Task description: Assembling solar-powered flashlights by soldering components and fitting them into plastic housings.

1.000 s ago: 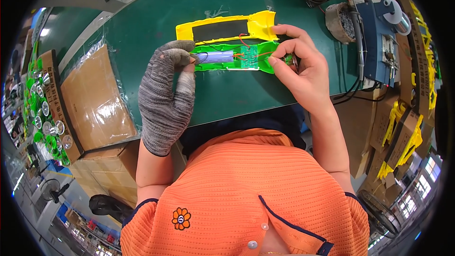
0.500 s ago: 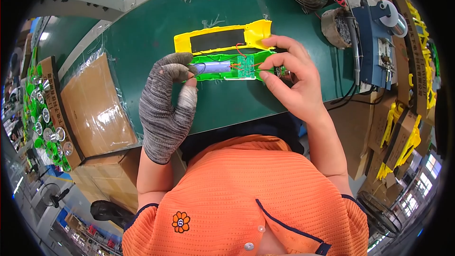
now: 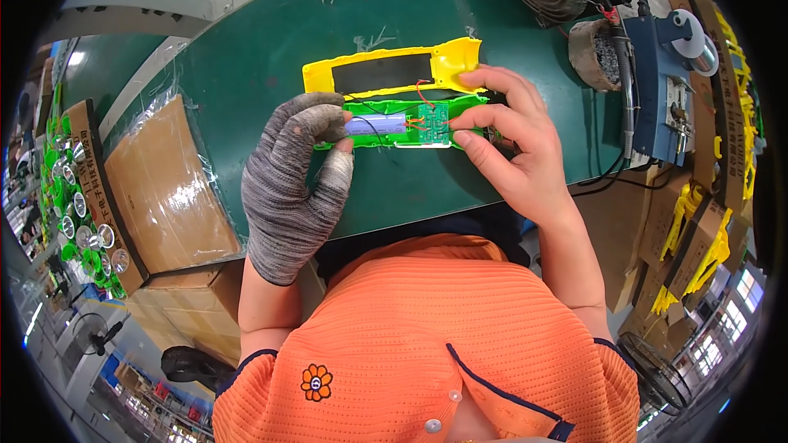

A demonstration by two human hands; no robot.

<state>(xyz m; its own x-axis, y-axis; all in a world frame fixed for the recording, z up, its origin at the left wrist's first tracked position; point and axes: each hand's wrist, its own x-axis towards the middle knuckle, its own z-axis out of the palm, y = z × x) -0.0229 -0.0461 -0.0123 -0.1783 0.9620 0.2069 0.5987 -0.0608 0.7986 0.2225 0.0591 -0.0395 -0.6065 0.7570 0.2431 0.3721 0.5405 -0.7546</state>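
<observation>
Bright, even light falls from overhead, and the hands point(image 3: 394, 164) throw only faint, soft shadows on the green tabletop point(image 3: 271, 49). A dull sheen lies on the plastic wrap left of the hands. The middle is sharp. Toward the rim the fisheye bends straight edges, detail shrinks and smears, and a black border rings the round picture.
</observation>
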